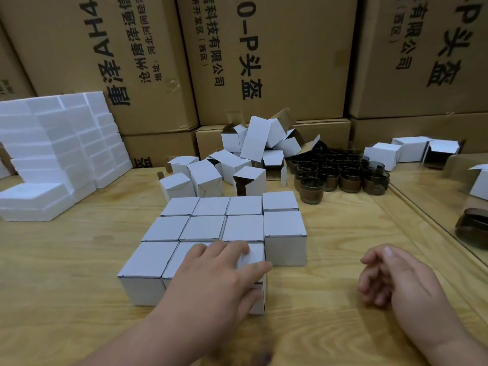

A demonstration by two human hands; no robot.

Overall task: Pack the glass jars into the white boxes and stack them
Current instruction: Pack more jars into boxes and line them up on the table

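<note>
Nearest the camera, the left hand (224, 270) lies across the top of the front-right box of the packed block (211, 228), fingers draped over its top and thumb down its right side, seemingly seating it into place. The right hand (396, 278) hovers over bare desk (330, 299) to the right, fingers loosely curled and holding nothing. The block sits mid-desk, closed white boxes touching in rows, with two more closed boxes (284, 225) tight against its right side; it looks like one layer only, so stacking has hardly begun. Beyond it a jumble of open empty boxes (237, 165) lies toward the desk's far edge, and right of those a cluster of dark glass jars (340, 173) waits unpacked, so much remains. Free room lies along the near edge and right of the block; white foam slabs (52, 154) fill the far-left corner, and cardboard cartons (264, 62) wall the back.
</note>
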